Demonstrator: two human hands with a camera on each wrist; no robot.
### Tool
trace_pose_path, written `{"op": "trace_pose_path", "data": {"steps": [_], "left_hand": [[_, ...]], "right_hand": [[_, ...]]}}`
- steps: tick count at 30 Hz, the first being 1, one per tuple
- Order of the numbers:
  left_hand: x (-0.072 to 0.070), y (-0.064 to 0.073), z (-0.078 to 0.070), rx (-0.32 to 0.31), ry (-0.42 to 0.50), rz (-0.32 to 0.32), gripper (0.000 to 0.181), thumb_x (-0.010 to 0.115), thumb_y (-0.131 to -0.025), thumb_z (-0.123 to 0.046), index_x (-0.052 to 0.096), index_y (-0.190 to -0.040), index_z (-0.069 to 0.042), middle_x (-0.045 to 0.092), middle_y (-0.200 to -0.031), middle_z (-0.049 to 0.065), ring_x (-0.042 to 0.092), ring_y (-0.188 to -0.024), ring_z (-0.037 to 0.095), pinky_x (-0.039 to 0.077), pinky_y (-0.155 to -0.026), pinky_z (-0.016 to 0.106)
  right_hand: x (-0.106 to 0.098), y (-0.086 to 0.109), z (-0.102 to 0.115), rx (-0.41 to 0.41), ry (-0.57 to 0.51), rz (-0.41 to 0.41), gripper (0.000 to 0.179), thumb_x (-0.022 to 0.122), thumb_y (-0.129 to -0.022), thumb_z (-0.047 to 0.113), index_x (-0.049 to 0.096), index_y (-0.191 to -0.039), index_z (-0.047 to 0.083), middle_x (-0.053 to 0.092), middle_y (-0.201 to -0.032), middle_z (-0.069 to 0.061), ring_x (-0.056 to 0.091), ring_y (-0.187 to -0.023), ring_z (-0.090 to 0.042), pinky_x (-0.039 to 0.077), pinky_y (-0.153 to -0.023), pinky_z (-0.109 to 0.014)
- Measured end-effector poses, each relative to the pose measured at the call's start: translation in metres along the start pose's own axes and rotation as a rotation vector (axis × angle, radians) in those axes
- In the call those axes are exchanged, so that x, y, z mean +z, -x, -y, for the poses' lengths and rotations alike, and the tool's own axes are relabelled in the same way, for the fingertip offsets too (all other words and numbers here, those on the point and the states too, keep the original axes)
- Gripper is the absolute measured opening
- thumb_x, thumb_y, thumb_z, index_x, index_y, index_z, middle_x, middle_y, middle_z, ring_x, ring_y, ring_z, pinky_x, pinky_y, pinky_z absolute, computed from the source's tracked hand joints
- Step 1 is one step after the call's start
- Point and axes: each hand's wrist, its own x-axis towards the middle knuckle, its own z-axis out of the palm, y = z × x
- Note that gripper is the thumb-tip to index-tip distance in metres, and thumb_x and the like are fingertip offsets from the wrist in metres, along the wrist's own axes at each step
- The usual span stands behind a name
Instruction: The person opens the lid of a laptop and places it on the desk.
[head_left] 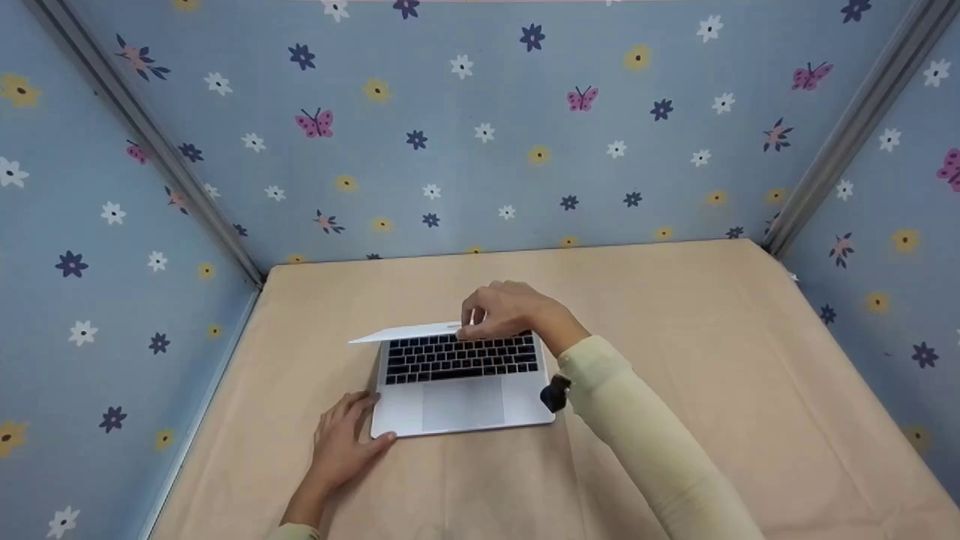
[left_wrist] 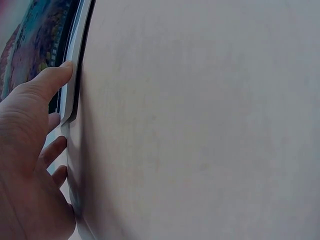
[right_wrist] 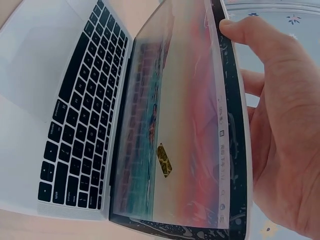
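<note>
A silver laptop (head_left: 463,405) with black keys lies on the table, its lid (head_left: 405,332) raised partway and leaning forward over the keyboard. My right hand (head_left: 504,309) pinches the top edge of this lid. In the right wrist view the thumb of that hand (right_wrist: 280,100) presses the dark screen border, while the other fingers go behind the lid. The lit screen (right_wrist: 175,125) shows a colourful picture. At the laptop's front left corner rests my left hand (head_left: 346,442), thumb on the front edge and fingers along the left side. The left wrist view shows its thumb (left_wrist: 50,82) touching the edge.
A beige cloth (head_left: 690,337) covers the table. Blue flowered panels (head_left: 480,172) enclose it at the back and both sides, with grey posts (head_left: 847,127) at the corners. A small black device (head_left: 555,394) sits at my right wrist.
</note>
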Motion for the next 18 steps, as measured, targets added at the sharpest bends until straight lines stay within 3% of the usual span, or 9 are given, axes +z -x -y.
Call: {"op": "trace_pose_path", "data": {"steps": [6, 18], "left_hand": [[0.0005, 0.0007, -0.0004, 0.007, -0.003, -0.003, 0.081, 0.085, -0.094, -0.052, 0.061, -0.159, -0.009, 0.049, -0.172, 0.022, 0.035, -0.166, 0.051, 0.023, -0.137, 0.077], [-0.0002, 0.0011, -0.0004, 0.016, 0.004, -0.015, 0.08, 0.086, -0.093, -0.05, 0.061, -0.158, -0.009, 0.051, -0.17, 0.021, 0.037, -0.164, 0.051, 0.025, -0.136, 0.075]], "right_hand": [[-0.004, 0.0005, 0.0025, 0.017, -0.005, -0.017, 0.043, 0.067, -0.105, 0.054, 0.083, -0.125, 0.019, 0.084, -0.131, -0.006, 0.076, -0.108, -0.027, 0.065, -0.102, -0.051], [-0.0102, 0.0004, 0.0046, 0.018, 0.018, -0.034, 0.045, 0.063, -0.108, 0.054, 0.081, -0.131, 0.02, 0.084, -0.134, -0.006, 0.079, -0.117, -0.029, 0.065, -0.104, -0.052]]}}
